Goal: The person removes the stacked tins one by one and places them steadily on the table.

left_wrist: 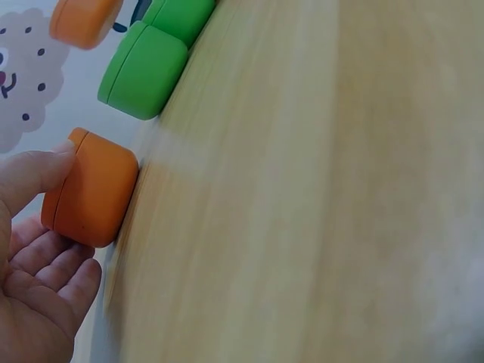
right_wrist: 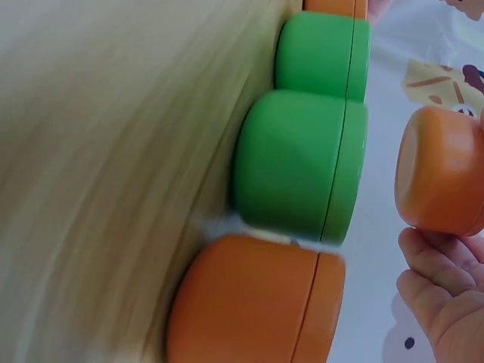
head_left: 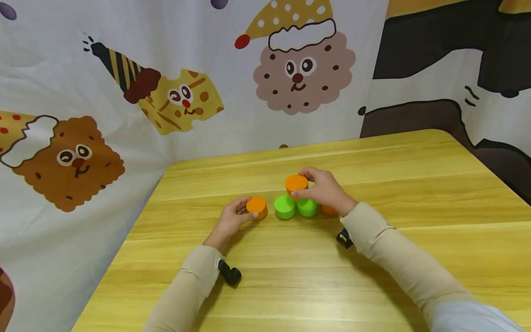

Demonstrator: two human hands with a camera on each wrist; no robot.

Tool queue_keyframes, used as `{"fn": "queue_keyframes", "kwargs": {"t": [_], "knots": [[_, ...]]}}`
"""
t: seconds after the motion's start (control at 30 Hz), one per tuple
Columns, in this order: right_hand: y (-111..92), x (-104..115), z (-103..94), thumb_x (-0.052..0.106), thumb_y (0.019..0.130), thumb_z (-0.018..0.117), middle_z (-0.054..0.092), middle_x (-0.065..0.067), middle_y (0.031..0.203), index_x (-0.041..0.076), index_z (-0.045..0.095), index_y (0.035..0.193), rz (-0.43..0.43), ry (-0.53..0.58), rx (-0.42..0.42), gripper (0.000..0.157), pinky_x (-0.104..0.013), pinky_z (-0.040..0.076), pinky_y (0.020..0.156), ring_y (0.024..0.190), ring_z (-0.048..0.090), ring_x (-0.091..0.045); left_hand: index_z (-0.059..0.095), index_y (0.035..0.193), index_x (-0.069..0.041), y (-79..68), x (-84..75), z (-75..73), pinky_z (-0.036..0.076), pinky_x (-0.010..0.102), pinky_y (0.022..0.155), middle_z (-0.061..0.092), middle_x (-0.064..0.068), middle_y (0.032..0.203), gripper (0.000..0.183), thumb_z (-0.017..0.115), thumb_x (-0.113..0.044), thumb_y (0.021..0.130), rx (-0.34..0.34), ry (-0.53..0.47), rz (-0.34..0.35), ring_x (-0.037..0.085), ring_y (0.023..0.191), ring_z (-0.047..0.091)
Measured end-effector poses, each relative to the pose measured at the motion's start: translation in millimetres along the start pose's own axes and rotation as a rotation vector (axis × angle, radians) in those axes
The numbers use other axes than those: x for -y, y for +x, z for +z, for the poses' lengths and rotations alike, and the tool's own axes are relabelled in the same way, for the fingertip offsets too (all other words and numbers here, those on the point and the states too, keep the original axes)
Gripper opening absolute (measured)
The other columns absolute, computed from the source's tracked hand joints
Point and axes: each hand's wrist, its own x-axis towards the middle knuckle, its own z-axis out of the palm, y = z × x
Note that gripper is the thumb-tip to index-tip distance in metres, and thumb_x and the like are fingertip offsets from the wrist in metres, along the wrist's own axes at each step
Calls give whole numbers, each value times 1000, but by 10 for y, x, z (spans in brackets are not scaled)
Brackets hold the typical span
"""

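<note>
My left hand [head_left: 231, 220] holds a round orange lidded container [head_left: 257, 208] at the left end of a row on the table, thumb on one side and fingers on the other. Beside it stand two green lidded containers [head_left: 285, 207], touching each other. Another orange container [right_wrist: 253, 302] ends the row at the right, partly hidden behind my right wrist in the head view. My right hand [head_left: 325, 186] grips a further orange container [head_left: 296, 183] between thumb and fingers. That one hangs above the green pair, its pale underside showing in the right wrist view.
A light wooden table [head_left: 282, 286] lies under everything. Behind it hangs a white cloth [head_left: 232, 124] printed with cartoon biscuits and cheese. Each wrist wears a small black camera, the left camera [head_left: 230, 274] close over the tabletop.
</note>
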Motion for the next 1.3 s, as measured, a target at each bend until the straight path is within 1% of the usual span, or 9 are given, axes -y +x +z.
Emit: {"fn": "queue_keyframes", "kwargs": {"t": [0.03, 0.1, 0.27, 0.33, 0.53, 0.63, 0.87, 1.1, 1.3], "knots": [[-9, -22, -13, 30, 74, 77, 55, -14, 126, 4, 52, 125, -2, -6, -6, 63, -46, 40, 101, 119, 49, -32, 50, 132, -4, -5, -1, 0, 42, 38, 101, 53, 16, 131, 54, 70, -4, 81, 1, -1, 3, 28, 121, 50], [-29, -60, -41, 30, 73, 78, 56, -15, 125, 3, 52, 125, -7, -17, -11, 64, -46, 41, 100, 117, 50, -32, 49, 132, -2, -48, -68, 1, 42, 39, 101, 52, 18, 132, 54, 69, -4, 82, 11, 2, 0, 30, 122, 49], [-74, -146, -97, 30, 72, 78, 57, -15, 122, 2, 53, 125, -9, -36, -18, 65, -46, 43, 97, 113, 53, -32, 47, 134, -2, -31, -49, -18, 39, 41, 104, 49, 19, 134, 55, 68, -5, 83, 25, -2, -17, 31, 124, 46], [-97, -174, -117, 30, 72, 79, 57, -15, 122, 2, 53, 124, -6, -42, -23, 65, -46, 44, 97, 114, 53, -33, 48, 133, -4, 16, 29, -24, 39, 41, 104, 49, 18, 134, 55, 69, -6, 83, 19, -8, -17, 30, 125, 46], [-183, -243, -196, 30, 72, 79, 57, -16, 122, 2, 52, 125, 16, -30, -24, 65, -46, 43, 98, 116, 51, -34, 48, 133, -4, 7, 14, -23, 38, 40, 104, 50, 17, 134, 55, 69, -7, 82, 17, -10, -20, 29, 125, 46], [-226, -277, -240, 31, 73, 79, 56, -17, 122, 2, 52, 126, 28, -26, -35, 67, -47, 42, 98, 117, 51, -34, 47, 134, -3, -12, -32, -29, 37, 41, 105, 48, 18, 135, 55, 69, -6, 83, 27, -15, -28, 30, 126, 45], [-329, -370, -352, 32, 73, 78, 57, -19, 117, -1, 52, 124, 30, -34, -69, 66, -49, 41, 99, 115, 52, -37, 45, 134, 2, -141, -266, -6, 38, 41, 104, 48, 22, 135, 54, 66, -2, 85, 44, 6, -30, 33, 125, 45], [-403, -486, -456, 28, 75, 78, 58, -19, 113, -3, 53, 121, 24, -32, -101, 61, -49, 43, 97, 113, 53, -37, 44, 135, 1, -169, -291, -6, 39, 40, 104, 48, 21, 135, 55, 66, -3, 84, 41, -2, -41, 33, 125, 45], [-458, -551, -551, 30, 75, 78, 56, -19, 115, -2, 51, 122, 54, -20, -104, 63, -49, 42, 97, 115, 52, -37, 45, 134, 0, -169, -289, -2, 38, 40, 105, 48, 21, 135, 54, 66, -3, 85, 36, 0, -47, 32, 125, 45]]}}
